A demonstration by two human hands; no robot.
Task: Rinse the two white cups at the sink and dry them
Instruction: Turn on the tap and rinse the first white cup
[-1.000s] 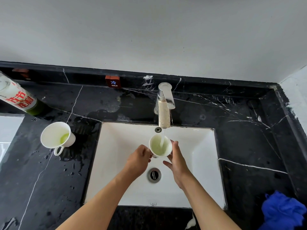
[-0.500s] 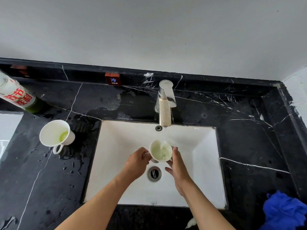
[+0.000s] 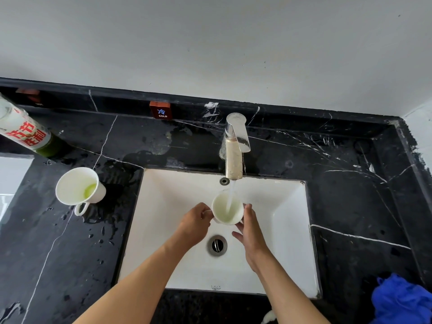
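One white cup (image 3: 223,212) is held over the white sink (image 3: 285,220), under water streaming from the metal tap (image 3: 233,148). Pale greenish water stands inside it. My left hand (image 3: 195,224) grips the cup's handle on its left side. My right hand (image 3: 251,232) is pressed flat against the cup's right wall, fingers spread. A second white cup (image 3: 78,187) stands on the wet black counter to the left of the sink, handle toward me, with a little green liquid at its bottom.
A crumpled blue cloth (image 3: 402,300) lies at the counter's front right corner. A white and green bottle (image 3: 24,132) leans at the far left. The drain (image 3: 217,245) sits under my hands. A small cold tag (image 3: 161,111) is on the back ledge. Water drops dot the left counter.
The cup sank a little lower under the tap half a second ago and has since tipped slightly. Both hands stayed on it. The water keeps running.
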